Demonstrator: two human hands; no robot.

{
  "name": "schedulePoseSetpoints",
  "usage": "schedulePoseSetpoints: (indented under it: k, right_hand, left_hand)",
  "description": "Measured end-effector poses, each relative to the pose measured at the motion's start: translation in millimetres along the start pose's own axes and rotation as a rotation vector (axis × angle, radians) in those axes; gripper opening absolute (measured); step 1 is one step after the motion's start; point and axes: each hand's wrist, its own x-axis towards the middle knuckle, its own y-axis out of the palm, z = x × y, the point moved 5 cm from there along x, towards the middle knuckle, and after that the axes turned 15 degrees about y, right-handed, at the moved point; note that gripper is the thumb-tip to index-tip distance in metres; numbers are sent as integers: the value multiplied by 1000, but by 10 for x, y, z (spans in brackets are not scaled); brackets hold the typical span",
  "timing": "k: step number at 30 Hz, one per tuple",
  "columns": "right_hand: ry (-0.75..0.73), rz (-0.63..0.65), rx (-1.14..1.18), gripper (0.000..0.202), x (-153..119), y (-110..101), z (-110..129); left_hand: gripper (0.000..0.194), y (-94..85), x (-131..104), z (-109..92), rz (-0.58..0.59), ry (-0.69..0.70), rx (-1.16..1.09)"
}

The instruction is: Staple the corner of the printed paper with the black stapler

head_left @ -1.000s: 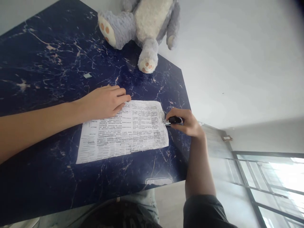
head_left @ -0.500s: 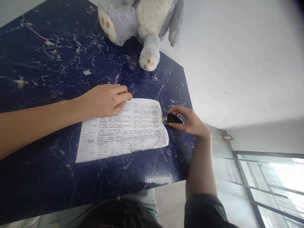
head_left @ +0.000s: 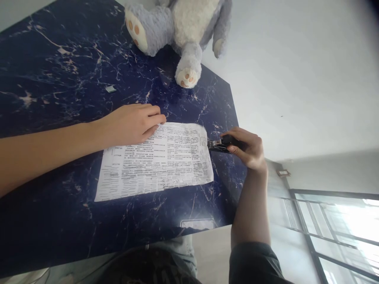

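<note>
A printed sheet of paper [head_left: 166, 165], dense with text, lies on the dark blue table; whether it is one sheet or more I cannot tell. My left hand [head_left: 133, 124] rests palm down on its far edge, fingers bent and closed against the paper. At the right edge of the paper, my right hand [head_left: 247, 148] is wrapped around a black stapler [head_left: 232, 141]. The stapler's front end points left and sits right by the paper's edge, which curls up slightly there. Part of the stapler is hidden by my fingers.
A grey and cream plush toy [head_left: 189, 35] sits at the table's far edge. A small pale scrap [head_left: 110, 89] lies beyond my left hand. Near the front edge lies a flat phone-like object [head_left: 197, 224]. The marble-patterned table [head_left: 74, 205] ends close to my right forearm.
My right hand has drawn the stapler a little to the right, and more of its front end shows. The paper's right edge has straightened somewhat. My left hand stays on the paper.
</note>
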Motion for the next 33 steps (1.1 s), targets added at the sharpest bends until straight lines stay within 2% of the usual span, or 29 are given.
schedulePoseSetpoints:
  k: [7, 10, 14, 21, 28, 33]
  right_hand:
    - [-11, 108, -40, 33, -15, 43, 66]
    - [-29, 111, -44, 30, -27, 6, 75]
    - [-76, 184, -52, 31, -47, 2, 49]
    - [-99, 283, -84, 30, -32, 114, 38]
    - [-69, 226, -119, 27, 33, 229, 42]
    - [-40, 168, -108, 33, 103, 366, 44]
  left_hand:
    - [45, -1, -7, -23, 11, 45, 58]
    - [46, -13, -11, -26, 10, 32, 45]
    - [47, -20, -11, -21, 24, -1, 34]
    - [49, 56, -21, 60, -58, -46, -56]
    - [48, 54, -26, 57, -88, -37, -94]
    - [47, 49, -18, 46, -91, -25, -118]
